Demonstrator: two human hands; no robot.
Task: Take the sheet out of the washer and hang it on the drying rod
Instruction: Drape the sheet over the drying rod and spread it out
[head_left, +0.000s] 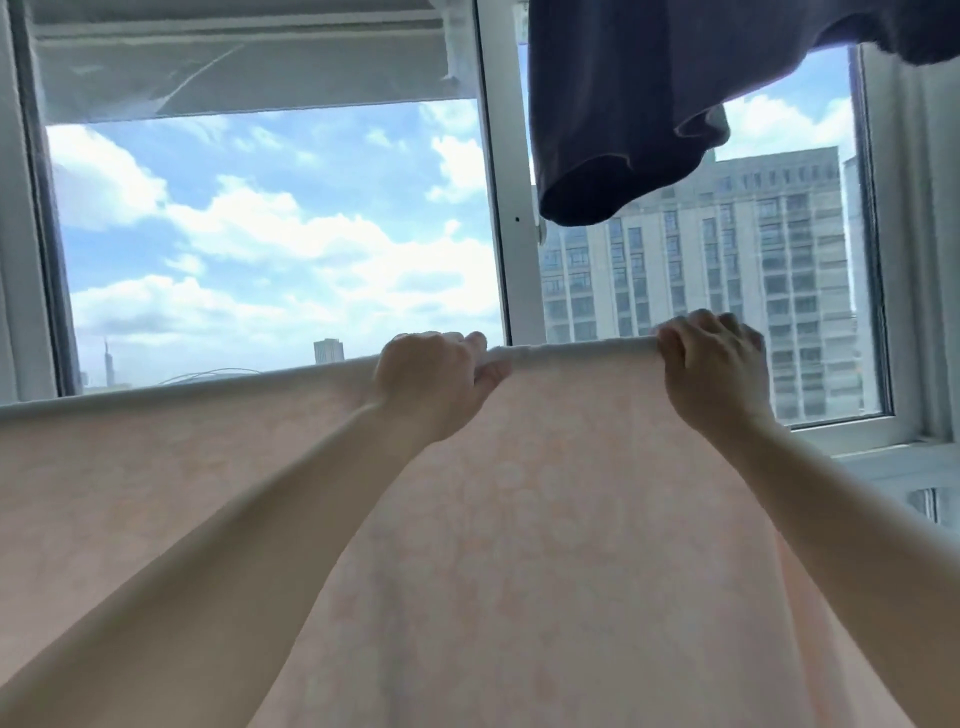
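No brand, label or writing can be read anywhere here, not on the cloth, the frames or the towers outside. Your left hand is curled over the top fold of the sheet, fingers hooked over the far side and thumb tucked under on the near side, so it grips the cloth. Your right hand does the same a little way along, fingers bent over the rolled edge and holding it. The sheet is pale peach with a faint blotchy pattern; it hangs down toward you from that top fold and fills the whole lower half of the view. The fold runs as a straight, slightly tilted line from the left border up to your right hand, where the cloth ends. The drying rod is hidden under the fold, so you cannot tell whether the cloth rests on it. To the right of your right hand the edge is free, with the window sill and the lower window frame just past it. Above the fold there is open air in front of the glass up to the white blind on the left. On the right a dark blue garment hangs from above, its hem well above your right hand and apart from it. The white centre post of the window stands between your two hands, behind the fold.
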